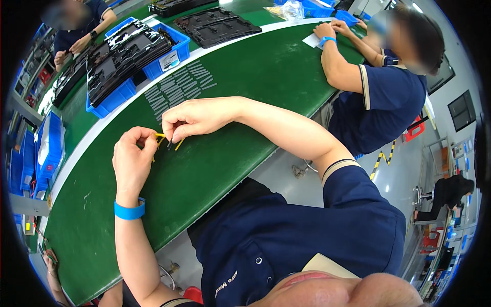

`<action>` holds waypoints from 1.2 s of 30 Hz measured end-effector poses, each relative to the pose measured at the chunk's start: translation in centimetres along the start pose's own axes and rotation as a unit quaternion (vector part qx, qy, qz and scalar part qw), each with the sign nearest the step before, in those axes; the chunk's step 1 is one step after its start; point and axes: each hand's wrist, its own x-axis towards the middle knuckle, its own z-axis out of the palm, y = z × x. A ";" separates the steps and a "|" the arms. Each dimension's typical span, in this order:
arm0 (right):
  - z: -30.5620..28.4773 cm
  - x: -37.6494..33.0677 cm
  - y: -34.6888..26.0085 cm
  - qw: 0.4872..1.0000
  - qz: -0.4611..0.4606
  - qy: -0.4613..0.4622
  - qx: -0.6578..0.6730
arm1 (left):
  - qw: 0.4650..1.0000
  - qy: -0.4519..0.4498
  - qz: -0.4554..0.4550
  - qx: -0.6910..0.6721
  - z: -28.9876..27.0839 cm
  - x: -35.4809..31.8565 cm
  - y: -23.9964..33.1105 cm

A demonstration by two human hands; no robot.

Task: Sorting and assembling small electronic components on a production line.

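Observation:
Thin yellow strands (180, 145), possibly wires or narrow tubing, run between my two hands just over the green tabletop (220, 146). A small dark piece (169, 146) shows among them below my right fingertips. My left hand (131, 159), with a blue band at its wrist, pinches a yellow strand between thumb and forefinger. Close beside it, my right hand (199, 117) is closed with thumb and fingers together on the strands; the exact grip is hidden by the fingers. Past both hands lie rows of short grey strips (180, 86).
Black moulded trays (115, 66) rest on blue bins (176, 53) beyond the strips. Another black tray (217, 26) lies farther back. At the right, a co-worker (381, 92) handles a white sheet (311, 40). Another person (76, 30) works far left. Blue bins (50, 146) stand off the left edge.

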 end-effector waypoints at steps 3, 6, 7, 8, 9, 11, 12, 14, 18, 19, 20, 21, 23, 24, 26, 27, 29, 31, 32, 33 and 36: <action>-0.2 0.0 0.5 0.999 -0.012 0.038 0.001 | 0.999 0.038 0.011 0.034 -0.6 0.1 -0.9; -0.8 -0.1 0.7 0.993 0.027 0.105 -0.046 | 0.997 0.033 0.015 0.072 -1.6 -0.2 -0.4; -1.1 -0.3 0.7 0.991 0.047 0.100 -0.072 | 0.995 0.022 0.020 0.099 -1.8 -0.2 -0.3; -1.2 -0.4 0.9 0.991 0.044 0.107 -0.067 | 0.993 0.012 0.025 0.112 -1.9 -0.2 -0.6; -1.1 -0.3 1.1 0.991 0.040 0.113 -0.058 | 0.993 0.013 0.015 0.120 -1.9 -0.1 -0.6; -1.5 -0.6 1.3 0.986 0.042 0.142 -0.071 | 0.984 -0.004 0.071 0.165 -1.6 0.0 -0.2; -1.9 -0.6 1.2 0.983 0.062 0.147 -0.092 | 0.981 0.004 0.085 0.172 -1.5 0.2 -0.5; -2.5 -0.6 1.7 0.982 0.057 0.173 -0.041 | 0.977 0.009 0.083 0.194 -1.9 -0.2 -0.6; -3.3 -0.9 2.0 0.974 0.121 0.187 -0.050 | 0.976 0.010 0.056 0.211 -1.6 0.1 -0.4; -3.1 -0.8 2.5 0.976 0.117 0.172 -0.071 | 0.976 0.005 0.037 0.215 -1.5 0.3 -0.3; -2.8 -0.6 2.5 0.977 0.113 0.156 -0.092 | 0.976 0.004 0.036 0.216 -1.5 0.2 -0.3; -2.6 -0.6 2.3 0.978 0.114 0.138 -0.107 | 0.977 0.011 0.044 0.210 -1.4 0.2 -0.2; -2.7 -0.6 1.1 0.973 0.153 0.095 -0.146 | 0.978 0.021 0.054 0.201 -1.5 0.1 -0.2; -2.5 -0.6 1.1 0.972 0.154 0.095 -0.150 | 0.976 0.023 0.068 0.205 -1.5 0.0 -0.3; -2.1 -0.6 1.5 0.976 0.130 0.131 -0.111 | 0.975 0.033 0.088 0.203 -1.5 -0.1 -0.4; -2.0 -0.4 1.3 0.976 0.120 0.123 -0.137 | 0.974 0.028 0.081 0.211 -1.5 -0.2 -0.6; -1.3 -0.1 1.2 0.978 0.108 0.137 -0.115 | 0.973 0.026 0.081 0.213 -1.1 0.0 -0.4; -0.6 0.4 1.1 0.976 0.095 0.141 -0.139 | 0.976 0.013 0.063 0.207 -1.2 -0.2 -0.3; -0.3 0.7 1.2 0.975 0.077 0.132 -0.160 | 0.976 0.023 0.080 0.202 -1.1 -0.3 -0.3; -0.1 0.9 1.3 0.975 0.077 0.132 -0.160 | 0.976 0.023 0.080 0.202 -1.2 -0.3 -0.3; 0.5 1.2 1.1 0.949 0.085 0.148 -0.264 | 0.977 0.021 0.082 0.197 -1.1 -0.2 -0.2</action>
